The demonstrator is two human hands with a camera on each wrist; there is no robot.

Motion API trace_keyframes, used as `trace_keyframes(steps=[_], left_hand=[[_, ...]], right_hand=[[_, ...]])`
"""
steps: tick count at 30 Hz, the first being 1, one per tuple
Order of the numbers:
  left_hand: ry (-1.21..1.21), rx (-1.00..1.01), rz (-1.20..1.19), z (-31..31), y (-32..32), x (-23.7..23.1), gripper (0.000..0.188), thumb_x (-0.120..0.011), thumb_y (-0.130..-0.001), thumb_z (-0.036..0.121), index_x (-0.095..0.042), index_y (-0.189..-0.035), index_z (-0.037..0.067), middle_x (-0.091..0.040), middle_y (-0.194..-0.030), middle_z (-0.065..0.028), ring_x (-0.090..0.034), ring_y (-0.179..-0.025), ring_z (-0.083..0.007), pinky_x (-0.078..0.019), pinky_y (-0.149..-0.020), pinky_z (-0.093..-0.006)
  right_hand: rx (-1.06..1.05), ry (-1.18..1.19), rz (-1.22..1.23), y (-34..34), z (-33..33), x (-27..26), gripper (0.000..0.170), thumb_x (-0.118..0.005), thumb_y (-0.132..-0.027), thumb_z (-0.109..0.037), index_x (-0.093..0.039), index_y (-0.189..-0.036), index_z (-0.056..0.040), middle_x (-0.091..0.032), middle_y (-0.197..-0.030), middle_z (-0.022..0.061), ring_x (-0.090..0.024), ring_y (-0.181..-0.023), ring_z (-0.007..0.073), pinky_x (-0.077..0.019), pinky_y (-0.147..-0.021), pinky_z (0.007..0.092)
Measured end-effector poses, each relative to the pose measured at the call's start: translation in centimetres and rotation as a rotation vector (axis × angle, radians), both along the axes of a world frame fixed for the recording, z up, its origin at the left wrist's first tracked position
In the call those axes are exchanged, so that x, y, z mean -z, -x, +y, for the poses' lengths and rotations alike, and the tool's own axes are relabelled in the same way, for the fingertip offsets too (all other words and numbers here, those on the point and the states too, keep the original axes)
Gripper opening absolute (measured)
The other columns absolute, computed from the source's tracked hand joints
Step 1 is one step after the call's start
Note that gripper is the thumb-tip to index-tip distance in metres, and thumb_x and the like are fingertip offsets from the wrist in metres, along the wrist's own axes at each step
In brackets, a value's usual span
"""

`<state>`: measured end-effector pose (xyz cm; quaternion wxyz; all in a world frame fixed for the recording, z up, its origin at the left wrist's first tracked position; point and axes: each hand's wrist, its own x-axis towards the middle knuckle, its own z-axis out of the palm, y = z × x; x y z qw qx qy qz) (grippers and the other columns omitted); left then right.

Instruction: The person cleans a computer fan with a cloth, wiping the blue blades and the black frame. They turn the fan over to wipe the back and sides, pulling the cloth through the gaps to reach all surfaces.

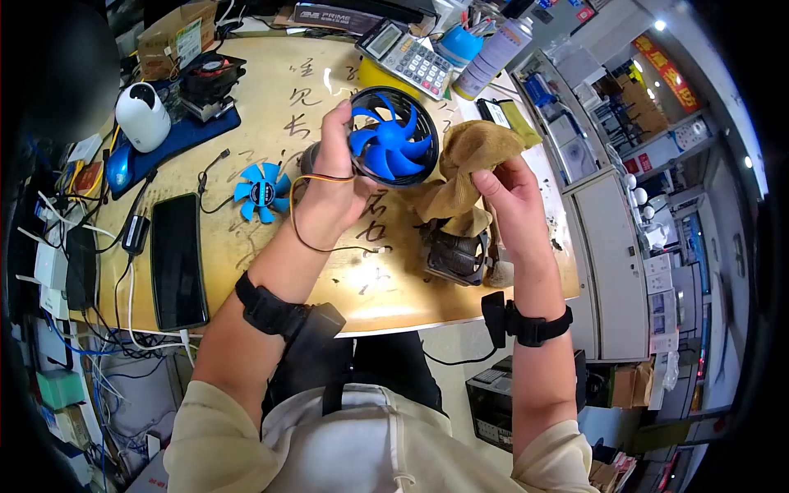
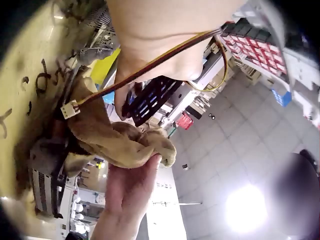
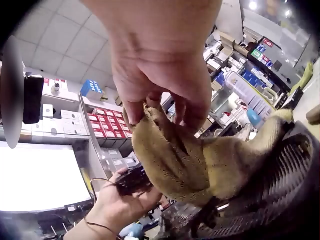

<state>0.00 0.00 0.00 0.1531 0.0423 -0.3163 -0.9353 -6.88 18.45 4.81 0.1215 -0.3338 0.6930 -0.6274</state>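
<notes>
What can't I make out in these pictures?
Left hand: most fingers hidden behind the blue fan, head view.
Black cooler: partly covered by the brown cloth, head view.
Spray can: label too small to read, head view.
Red boxes: print too blurred, right wrist view.

Fan (image 1: 393, 141): blades glossy blue plastic, smooth; frame black plastic. Cloth (image 1: 470, 168), at three o'clock of fan: brown, rough, matt, wrinkled. Surface (image 1: 271, 90): glossy, smooth, yellowish.

calculator (image 1: 417, 67) behind fan (image 1: 392, 140), cloth (image 1: 468, 168) right
</notes>
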Motion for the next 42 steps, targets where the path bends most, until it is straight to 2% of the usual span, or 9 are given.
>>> trace_keyframes(steps=[9, 21, 25, 26, 29, 32, 35, 36, 42], left_hand=[[-0.078, 0.057, 0.071, -0.4, 0.1, -0.1, 0.053, -0.033, -0.087, 0.05, -0.05, -0.109, 0.005, -0.061, -0.099, -0.0113, -0.062, -0.086, -0.0206, -0.0519, -0.073, -0.0329], [-0.095, 0.06, 0.066, -0.7, -0.2, -0.7, 0.056, -0.032, -0.087, 0.052, -0.049, -0.113, 0.006, -0.06, -0.103, -0.01, -0.06, -0.09, -0.0213, -0.0508, -0.076, -0.037], [-0.115, 0.057, 0.06, -0.5, -0.3, -1.0, 0.056, -0.031, -0.087, 0.052, -0.048, -0.113, 0.006, -0.06, -0.103, -0.0105, -0.061, -0.09, -0.0223, -0.0513, -0.074, -0.0382], [-0.121, 0.058, 0.065, -0.5, -0.3, -1.0, 0.056, -0.031, -0.087, 0.052, -0.048, -0.113, 0.006, -0.06, -0.103, -0.0106, -0.061, -0.09, -0.0225, -0.0515, -0.074, -0.0384], [-0.107, 0.101, 0.084, -0.8, 0.0, -0.5, 0.055, -0.031, -0.087, 0.052, -0.048, -0.113, 0.006, -0.059, -0.103, -0.0108, -0.061, -0.089, -0.022, -0.0522, -0.072, -0.0372], [-0.09, 0.083, 0.084, -0.7, 0.0, -0.6, 0.055, -0.031, -0.087, 0.053, -0.049, -0.112, 0.007, -0.061, -0.1, -0.0101, -0.062, -0.086, -0.0206, -0.0527, -0.069, -0.0344], [-0.05, 0.154, 0.116, -0.8, 0.0, 0.0, 0.057, -0.033, -0.087, 0.051, -0.045, -0.119, 0.005, -0.053, -0.115, -0.0162, -0.056, -0.1, -0.0301, -0.0478, -0.084, -0.0504], [-0.071, 0.149, 0.087, -0.5, -0.2, -0.5, 0.056, -0.033, -0.087, 0.051, -0.047, -0.117, 0.005, -0.055, -0.112, -0.0139, -0.057, -0.099, -0.0268, -0.0477, -0.085, -0.0457], [-0.062, 0.104, 0.116, -0.1, -0.1, -0.5, 0.052, -0.031, -0.09, 0.049, -0.049, -0.113, 0.006, -0.06, -0.103, -0.0105, -0.062, -0.088, -0.0182, -0.0534, -0.075, -0.0312]], right_hand=[[0.105, -0.29, 0.287, 2.7, -0.7, -4.4, 0.034, -0.057, -0.087, -0.022, -0.051, -0.113, -0.0013, -0.056, -0.099, 0.0002, -0.05, -0.091, 0.0077, -0.0394, -0.082, 0.022], [0.476, -0.25, 0.691, 5.0, 2.3, -13.9, 0.031, -0.051, -0.09, -0.033, -0.055, -0.101, -0.0043, -0.057, -0.092, -0.0019, -0.049, -0.083, 0.0053, -0.0396, -0.075, 0.0197], [0.653, -0.547, 0.996, 3.1, 2.5, -14.0, 0.039, -0.051, -0.086, -0.043, -0.053, -0.092, -0.0046, -0.058, -0.075, 0.0127, -0.055, -0.069, 0.0238, -0.0425, -0.065, 0.0329], [0.67, -0.685, 0.959, 2.4, 2.4, -13.8, 0.041, -0.05, -0.085, -0.046, -0.053, -0.093, -0.0058, -0.057, -0.073, 0.0166, -0.055, -0.07, 0.033, -0.0424, -0.065, 0.0379], [0.526, -0.674, 0.624, 1.1, 2.8, -13.0, 0.032, -0.057, -0.086, -0.034, -0.054, -0.094, -0.0032, -0.058, -0.083, 0.0023, -0.048, -0.073, 0.008, -0.0409, -0.068, 0.022], [0.302, -0.242, 0.25, -1.8, 2.5, -9.9, 0.036, -0.064, -0.082, -0.029, -0.052, -0.099, 0.0001, -0.06, -0.079, 0.0065, -0.057, -0.072, 0.009, -0.0453, -0.061, 0.0243], [0.164, -0.388, 0.07, -3.6, 2.6, -4.7, 0.039, -0.07, -0.077, -0.025, -0.05, -0.1, -0.0012, -0.058, -0.079, 0.0057, -0.056, -0.07, 0.01, -0.0451, -0.06, 0.023], [0.189, -0.582, 0.092, -4.0, 2.5, -3.9, 0.035, -0.072, -0.075, -0.023, -0.048, -0.091, -0.0027, -0.055, -0.073, 0.0037, -0.052, -0.066, 0.0086, -0.0418, -0.056, 0.022], [0.274, 0.056, -0.655, -1.6, 4.1, -0.3, 0.022, -0.057, -0.085, -0.015, -0.05, -0.101, -0.0022, -0.058, -0.092, 0.0107, -0.058, -0.084, 0.0211, -0.0476, -0.079, 0.0315]])
